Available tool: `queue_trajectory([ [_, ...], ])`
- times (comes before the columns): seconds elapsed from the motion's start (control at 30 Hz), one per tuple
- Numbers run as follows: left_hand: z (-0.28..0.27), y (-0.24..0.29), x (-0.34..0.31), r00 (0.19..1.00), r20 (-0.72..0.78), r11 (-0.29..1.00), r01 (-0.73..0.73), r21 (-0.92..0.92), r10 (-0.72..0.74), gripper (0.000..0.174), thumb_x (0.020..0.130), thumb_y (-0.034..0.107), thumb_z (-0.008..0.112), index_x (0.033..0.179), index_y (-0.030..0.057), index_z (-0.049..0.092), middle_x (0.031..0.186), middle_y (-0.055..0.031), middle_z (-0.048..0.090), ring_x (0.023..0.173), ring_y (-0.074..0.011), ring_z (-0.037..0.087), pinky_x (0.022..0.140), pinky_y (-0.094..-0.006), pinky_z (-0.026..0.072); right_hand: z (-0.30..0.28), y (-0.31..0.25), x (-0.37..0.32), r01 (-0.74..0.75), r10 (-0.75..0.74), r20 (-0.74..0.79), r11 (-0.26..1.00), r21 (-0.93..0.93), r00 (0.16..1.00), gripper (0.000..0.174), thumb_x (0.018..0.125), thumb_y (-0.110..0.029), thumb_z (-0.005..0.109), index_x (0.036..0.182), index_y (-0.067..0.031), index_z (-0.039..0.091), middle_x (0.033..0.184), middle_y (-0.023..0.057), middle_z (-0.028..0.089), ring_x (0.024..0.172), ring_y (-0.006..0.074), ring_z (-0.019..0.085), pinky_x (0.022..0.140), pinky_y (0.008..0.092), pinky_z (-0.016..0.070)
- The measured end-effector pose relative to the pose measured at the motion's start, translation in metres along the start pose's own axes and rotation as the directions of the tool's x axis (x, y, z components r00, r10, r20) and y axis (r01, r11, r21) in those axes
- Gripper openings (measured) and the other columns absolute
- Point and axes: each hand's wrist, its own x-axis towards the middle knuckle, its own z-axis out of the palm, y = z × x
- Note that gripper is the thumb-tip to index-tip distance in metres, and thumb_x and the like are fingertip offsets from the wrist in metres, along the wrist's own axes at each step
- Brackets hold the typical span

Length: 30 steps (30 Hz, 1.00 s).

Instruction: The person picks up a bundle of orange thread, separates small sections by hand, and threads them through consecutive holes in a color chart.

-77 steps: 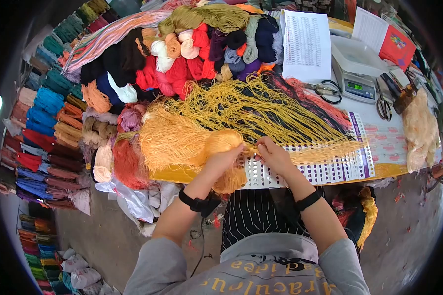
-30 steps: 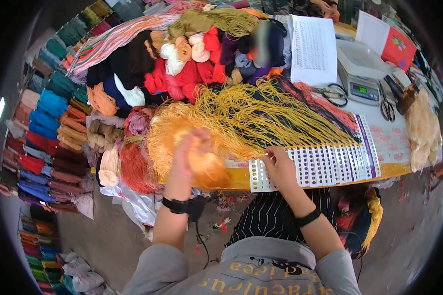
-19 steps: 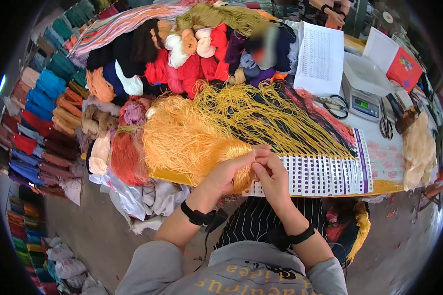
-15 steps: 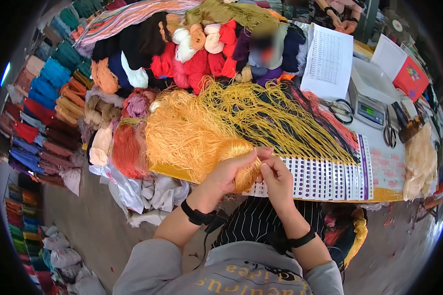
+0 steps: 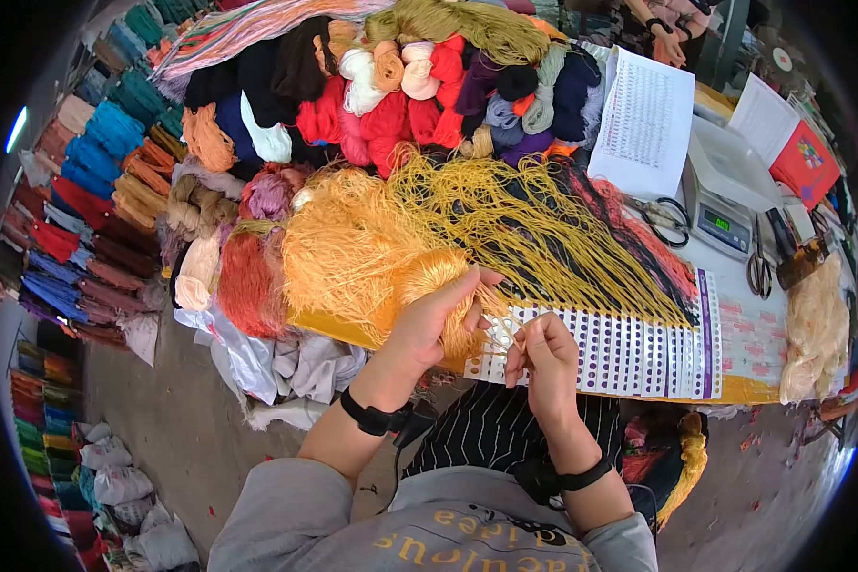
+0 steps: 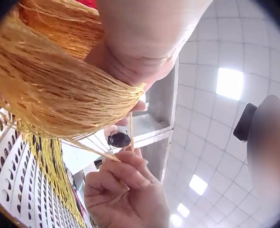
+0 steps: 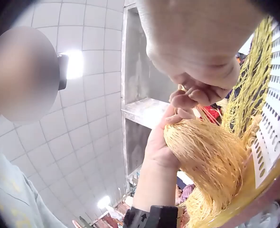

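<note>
Indoors, table (image 5: 755, 389) under yarn (image 5: 343, 248), tiled ceiling (image 6: 197, 114).

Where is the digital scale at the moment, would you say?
In the head view, the scale stands on the right side of the table, beyond the right hand, between the printed sheet and the red card.

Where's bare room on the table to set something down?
Best patch: printed tabletop between the punched strips and the peach bundle, in front of the scale. Yellow table edge also shows before the orange yarn, but looks too narrow. Crowded: back and left, heaped skeins; middle, gold strands.
</note>
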Motion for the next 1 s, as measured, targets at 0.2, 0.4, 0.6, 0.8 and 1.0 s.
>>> queue_trajectory([
  [0.2, 0.008, 0.003, -0.006, 0.999, -0.045, 0.997, -0.006, 0.071, 0.009, 0.033, 0.095, 0.03, 0.043, 0.106, 0.0031, 0.057, 0.068, -0.0027, 0.051, 0.057, -0.0072, 0.046, 0.063, -0.0235, 0.0421, 0.001, -0.001, -0.001, 0.004, -0.005, -0.013, 0.999, -0.05, 1.0, 0.027, 0.098, -0.026, 0.038, 0.085, -0.0033, 0.045, 0.056, 0.0061, 0.053, 0.042, 0.0117, 0.048, 0.044, 0.0212, 0.038],
  [0.4, 0.007, 0.002, -0.006, 1.0, -0.021, 0.998, 0.014, 0.069, -0.013, 0.033, 0.096, 0.032, 0.041, 0.107, 0.0048, 0.057, 0.062, -0.0027, 0.052, 0.057, -0.0085, 0.047, 0.06, -0.0221, 0.0391, 0.001, -0.002, -0.002, 0.028, -0.031, -0.029, 0.994, -0.101, 0.999, 0.027, 0.098, -0.026, 0.036, 0.085, -0.0037, 0.044, 0.057, 0.0059, 0.053, 0.042, 0.0109, 0.047, 0.043, 0.0204, 0.0375],
  [0.6, 0.004, 0.006, -0.007, 1.0, 0.005, 1.0, 0.02, 0.007, -0.02, 0.032, 0.095, 0.029, 0.043, 0.109, 0.003, 0.056, 0.077, -0.0057, 0.059, 0.064, -0.0088, 0.053, 0.057, -0.0217, 0.0435, 0.004, -0.003, -0.004, 0.002, -0.007, -0.059, 0.996, -0.093, 0.998, 0.027, 0.098, -0.026, 0.037, 0.085, -0.0037, 0.045, 0.055, 0.005, 0.051, 0.041, 0.0098, 0.045, 0.042, 0.0199, 0.0368],
  [0.8, -0.003, 0.009, -0.002, 0.989, 0.118, 0.985, 0.104, -0.136, -0.088, 0.035, 0.094, 0.028, 0.046, 0.117, 0.002, 0.053, 0.093, -0.0095, 0.063, 0.075, -0.0092, 0.059, 0.056, -0.0179, 0.0467, 0.0, 0.0, -0.003, -0.016, 0.018, 0.011, 0.995, -0.103, 1.0, 0.027, 0.098, -0.026, 0.037, 0.085, -0.0034, 0.046, 0.053, 0.0041, 0.049, 0.04, 0.0096, 0.044, 0.04, 0.0202, 0.0361],
  [1.0, -0.003, 0.01, -0.001, 0.991, 0.053, 0.989, 0.126, -0.082, -0.122, 0.037, 0.094, 0.028, 0.045, 0.117, 0.0002, 0.052, 0.09, -0.0113, 0.063, 0.065, -0.01, 0.055, 0.055, -0.0201, 0.0443, 0.0, -0.013, -0.006, -0.201, 0.212, 0.231, 0.977, -0.068, 0.95, 0.026, 0.096, -0.023, 0.042, 0.085, -0.0012, 0.052, 0.054, 0.0016, 0.048, 0.043, 0.0098, 0.045, 0.044, 0.0211, 0.0372],
])
